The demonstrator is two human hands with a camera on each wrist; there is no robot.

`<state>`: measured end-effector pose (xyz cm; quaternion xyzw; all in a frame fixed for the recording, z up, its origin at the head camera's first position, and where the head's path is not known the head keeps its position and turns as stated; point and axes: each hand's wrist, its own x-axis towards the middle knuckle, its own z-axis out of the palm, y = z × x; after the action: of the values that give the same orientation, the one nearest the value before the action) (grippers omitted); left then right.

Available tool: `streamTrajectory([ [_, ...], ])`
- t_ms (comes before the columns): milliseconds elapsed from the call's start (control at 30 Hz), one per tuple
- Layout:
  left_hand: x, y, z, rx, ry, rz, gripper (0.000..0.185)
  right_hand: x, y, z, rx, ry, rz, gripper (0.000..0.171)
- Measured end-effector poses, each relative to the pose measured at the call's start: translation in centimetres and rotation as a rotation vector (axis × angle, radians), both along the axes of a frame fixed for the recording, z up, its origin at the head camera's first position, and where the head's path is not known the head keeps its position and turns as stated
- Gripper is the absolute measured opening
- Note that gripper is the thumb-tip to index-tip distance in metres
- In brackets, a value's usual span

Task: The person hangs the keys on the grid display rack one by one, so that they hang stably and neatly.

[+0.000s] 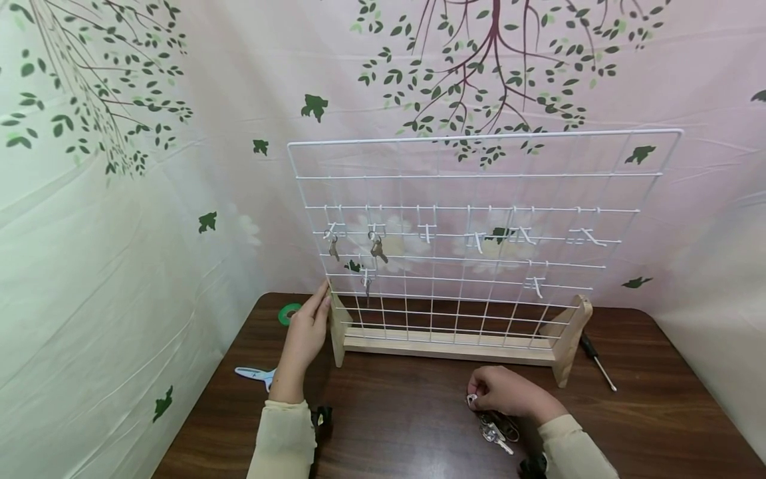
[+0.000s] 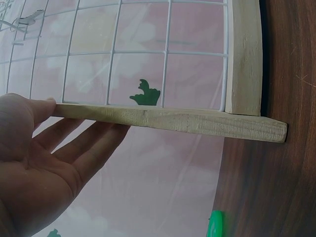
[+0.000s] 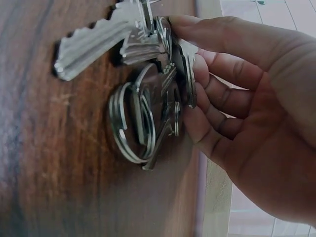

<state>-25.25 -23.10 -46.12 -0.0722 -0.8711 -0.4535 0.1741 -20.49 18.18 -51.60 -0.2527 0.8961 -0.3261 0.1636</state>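
A white wire grid rack (image 1: pixel 443 344) stands on a wooden base. At its left end, my left hand (image 1: pixel 306 336) holds the wooden side post (image 2: pixel 163 120), thumb on one side and fingers on the other. My right hand (image 1: pixel 505 392) is low in front of the rack and pinches a silver key (image 3: pixel 189 74) between thumb and fingers. Beneath those fingertips a small pile of keys (image 1: pixel 495 436) with metal rings (image 3: pixel 118 126) lies on the table. On the rack's left hooks hang a key (image 1: pixel 334 249), a second key bunch (image 1: pixel 378 249) and a lower key (image 1: pixel 368 287).
Several bare white hooks (image 1: pixel 477 242) project from the grid's middle and right. A screwdriver (image 1: pixel 598 362) lies right of the rack. To the left are a green tape roll (image 1: pixel 288 313) and light-blue scissors (image 1: pixel 254 374). Printed cloth (image 1: pixel 239 166) surrounds the brown table (image 1: pixel 383 412).
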Motion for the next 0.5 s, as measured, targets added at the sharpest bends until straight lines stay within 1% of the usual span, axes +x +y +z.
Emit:
streamTrajectory([
  [200, 0.17, -0.08, 0.13, 0.01, -0.024, -0.004, 0.05, -0.02, -0.04, -0.31, -0.026, 0.022, 0.009, 0.017],
  [500, 0.07, 0.12, 0.01, 0.001, -0.001, 0.003, 0.05, -0.01, -0.15, -0.25, -0.04, 0.0, 0.014, 0.014],
])
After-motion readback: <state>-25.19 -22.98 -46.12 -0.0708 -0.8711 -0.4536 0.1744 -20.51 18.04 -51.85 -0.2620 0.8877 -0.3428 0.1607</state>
